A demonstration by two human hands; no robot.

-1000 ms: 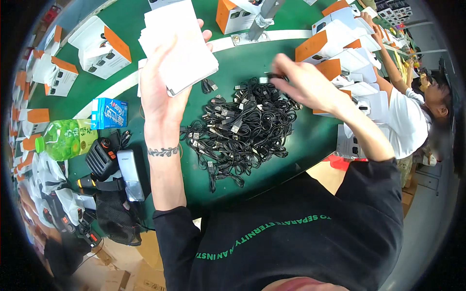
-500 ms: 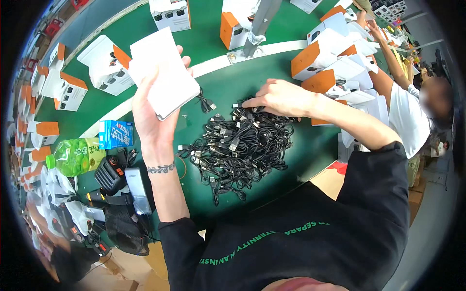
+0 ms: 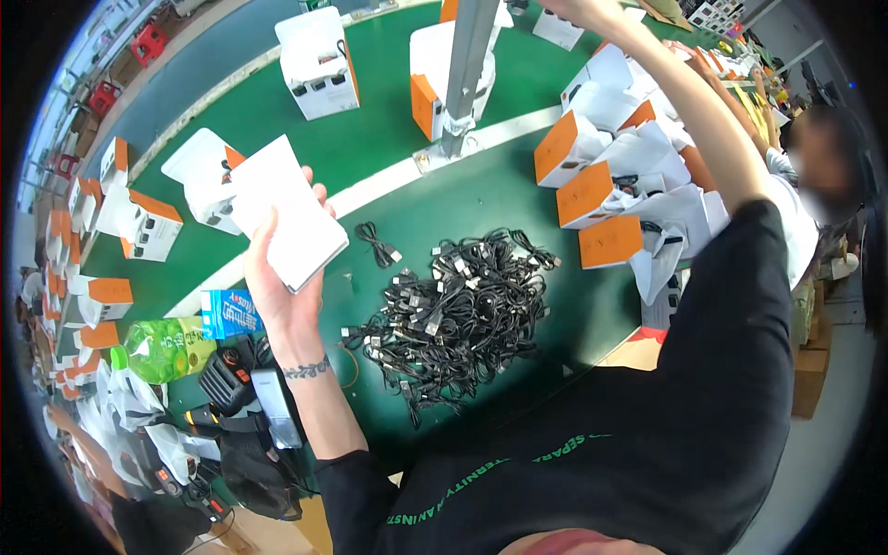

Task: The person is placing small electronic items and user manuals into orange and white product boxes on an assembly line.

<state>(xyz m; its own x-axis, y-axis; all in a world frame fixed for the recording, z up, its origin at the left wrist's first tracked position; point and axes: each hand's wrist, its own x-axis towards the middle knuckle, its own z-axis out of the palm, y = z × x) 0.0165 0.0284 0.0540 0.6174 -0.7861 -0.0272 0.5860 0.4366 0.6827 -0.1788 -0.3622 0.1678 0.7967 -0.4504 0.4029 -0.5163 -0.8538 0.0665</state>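
Note:
My left hand point(image 3: 285, 301) is closed around a thick stack of white paper booklets point(image 3: 289, 220), thumb lying across the top and fingertips wrapped over the far edge. Below and to the right of it, a heap of black USB cables point(image 3: 462, 319) covers part of the green table. One bundled cable point(image 3: 377, 244) lies apart, between the stack and the heap. My right arm stretches far forward over the open boxes on the right. Of my right hand point(image 3: 583, 7), only a part shows at the top edge; its fingers are cut off, and whatever they hold is hidden.
Open white-and-orange boxes point(image 3: 585, 196) crowd the right side, with a person beyond. A metal post point(image 3: 467, 83) rises from a white rail. More boxes point(image 3: 316, 69) stand behind it. At left are a green bottle point(image 3: 166, 350), a blue carton point(image 3: 231, 313) and a power bank point(image 3: 276, 407).
My right hand has left the cable heap and swung up and forward to the top edge. My left hand, still holding the booklets, sits slightly lower in the view.

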